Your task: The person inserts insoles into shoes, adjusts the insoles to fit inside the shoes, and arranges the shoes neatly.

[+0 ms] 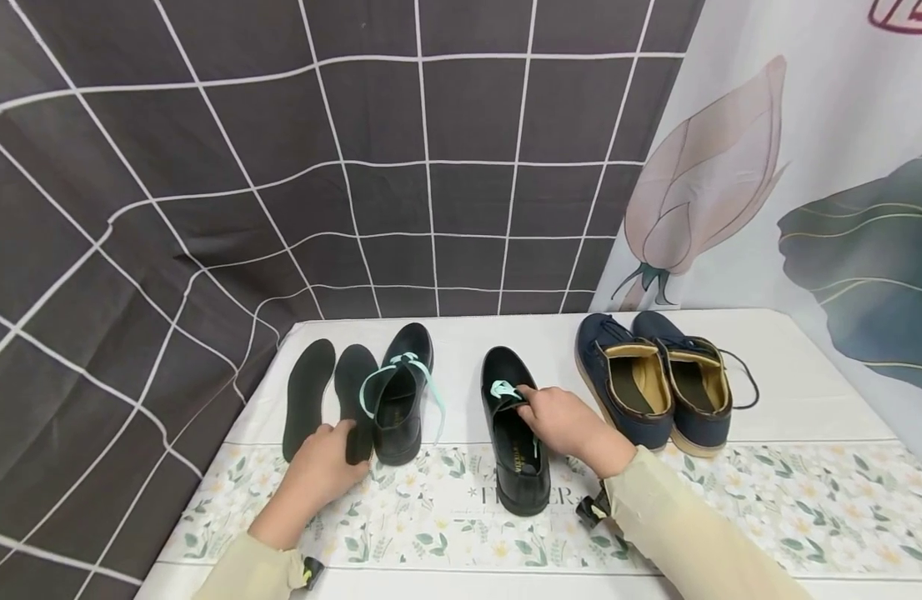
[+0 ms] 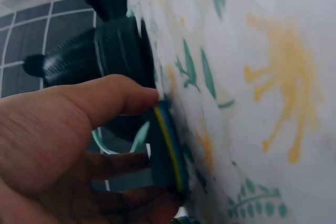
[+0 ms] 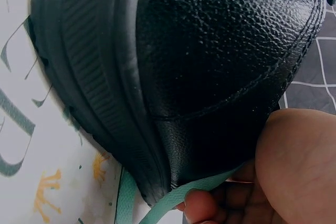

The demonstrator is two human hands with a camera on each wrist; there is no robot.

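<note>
My left hand (image 1: 329, 458) pinches the near end of a dark insole (image 1: 353, 379) on the table. In the left wrist view, thumb and fingers hold the insole edge (image 2: 169, 142), which shows yellow and blue layers. A second dark insole (image 1: 308, 392) lies just left. Beside the held insole stands a black leather shoe (image 1: 398, 446) with mint laces (image 1: 434, 392). My right hand (image 1: 569, 423) grips the upper of the other black shoe (image 1: 523, 496) by its opening. In the right wrist view, curled fingers (image 3: 202, 205) are against a mint lace (image 3: 173, 198); the thumb is hidden.
A pair of navy shoes (image 1: 637, 429) with tan linings stands at the right, one dark lace (image 1: 746, 379) trailing. The table (image 1: 446, 575) bears a floral printed band. Behind it hang a dark grid-patterned cloth (image 1: 468, 200) and a white flower-print cloth (image 1: 731, 275).
</note>
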